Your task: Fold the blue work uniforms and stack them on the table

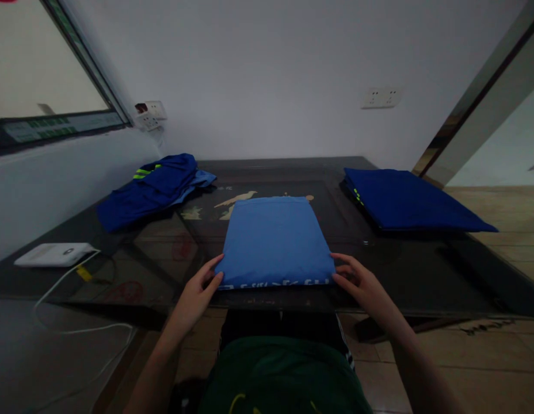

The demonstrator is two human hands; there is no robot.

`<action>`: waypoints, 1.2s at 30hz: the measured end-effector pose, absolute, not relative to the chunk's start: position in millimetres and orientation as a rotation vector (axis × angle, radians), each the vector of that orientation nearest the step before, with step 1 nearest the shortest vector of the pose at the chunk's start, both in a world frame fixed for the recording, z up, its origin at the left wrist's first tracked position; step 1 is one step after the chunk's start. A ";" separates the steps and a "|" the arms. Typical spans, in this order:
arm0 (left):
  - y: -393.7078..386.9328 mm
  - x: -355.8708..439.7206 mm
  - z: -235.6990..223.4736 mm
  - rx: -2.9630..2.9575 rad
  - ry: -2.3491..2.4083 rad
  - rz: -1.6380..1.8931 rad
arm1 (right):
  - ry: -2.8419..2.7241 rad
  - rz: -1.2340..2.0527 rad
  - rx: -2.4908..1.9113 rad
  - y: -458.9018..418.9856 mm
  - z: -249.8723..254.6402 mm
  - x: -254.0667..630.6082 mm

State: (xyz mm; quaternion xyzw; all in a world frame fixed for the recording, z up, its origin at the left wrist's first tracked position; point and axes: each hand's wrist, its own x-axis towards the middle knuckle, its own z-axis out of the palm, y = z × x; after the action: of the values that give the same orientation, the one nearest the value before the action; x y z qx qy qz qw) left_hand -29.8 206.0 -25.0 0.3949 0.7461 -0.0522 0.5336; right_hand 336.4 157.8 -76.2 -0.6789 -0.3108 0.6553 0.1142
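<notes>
A folded light-blue garment (275, 240) lies flat on the dark glass table (422, 270), near its front edge. My left hand (197, 294) rests at the garment's near left corner, fingers stretched out and touching the cloth edge. My right hand (361, 283) sits at the near right corner, fingers slightly curled against the edge. Neither hand has the cloth lifted.
A crumpled pile of dark-blue clothes with neon stripes (152, 184) lies at the back left. A neat folded dark-blue stack (407, 200) sits at the back right. A white device (55, 254) with a white cable (72, 287) lies at the left edge. A wall rises behind the table.
</notes>
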 end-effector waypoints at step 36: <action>204.1 -9.2 -21.2 0.971 1.855 -0.025 | -0.640 2.215 -1.838 169.1 -75.6 342.9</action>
State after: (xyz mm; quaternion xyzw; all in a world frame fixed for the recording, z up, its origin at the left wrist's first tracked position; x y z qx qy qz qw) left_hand -9.2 204.1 -21.2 0.4015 0.7670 -0.0105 0.5004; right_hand 342.9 169.1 -75.6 -0.6204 -0.2160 0.7478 0.0962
